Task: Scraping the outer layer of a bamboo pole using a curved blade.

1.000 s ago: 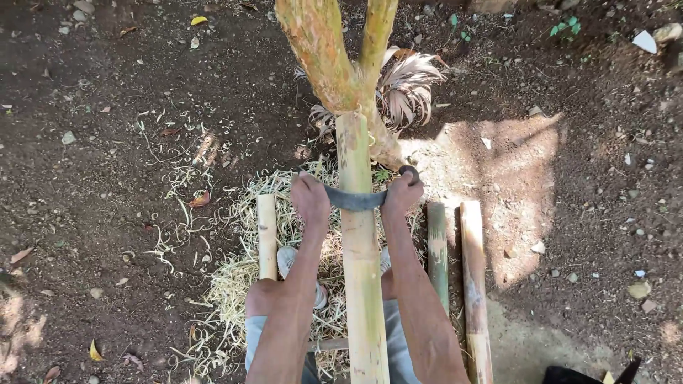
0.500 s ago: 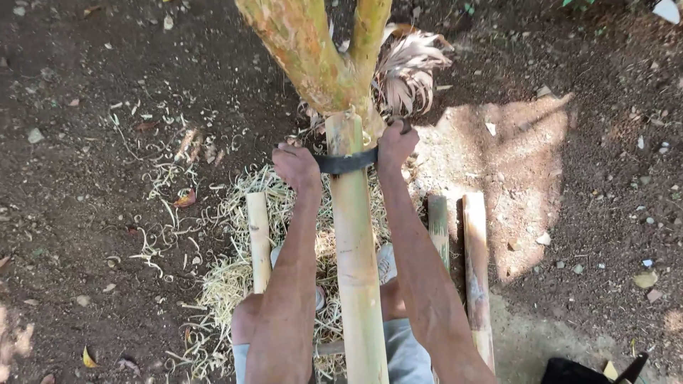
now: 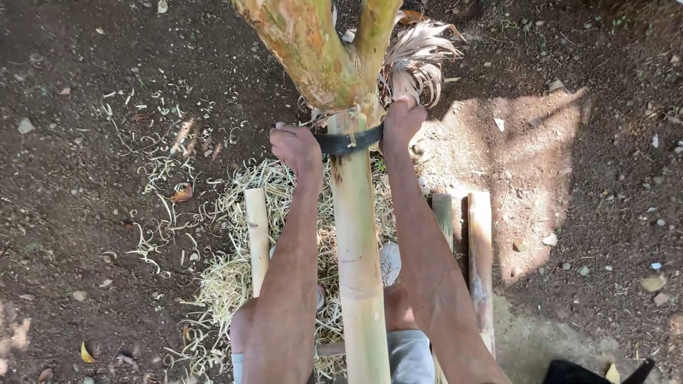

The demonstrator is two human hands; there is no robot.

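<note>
- Outdoors, on dark bare soil (image 3: 92,64) strewn with pebbles, dry leaves and pale curled shavings (image 3: 235,277).
- Left hand (image 3: 297,148) and right hand (image 3: 403,121), each grip clamped on one end of a dark curved blade (image 3: 347,141).
- Blade laid across a long pale bamboo pole (image 3: 356,256), just below a forked tree trunk (image 3: 320,50).
- Shorter bamboo pieces (image 3: 479,263) lying alongside.

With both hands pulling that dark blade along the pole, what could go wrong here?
The blade is drawn toward the body, so a slip might send it at the knees. The left hand and right hand grip close beside the pole and could scrape it. The pole might also shift against the forked trunk.
</note>
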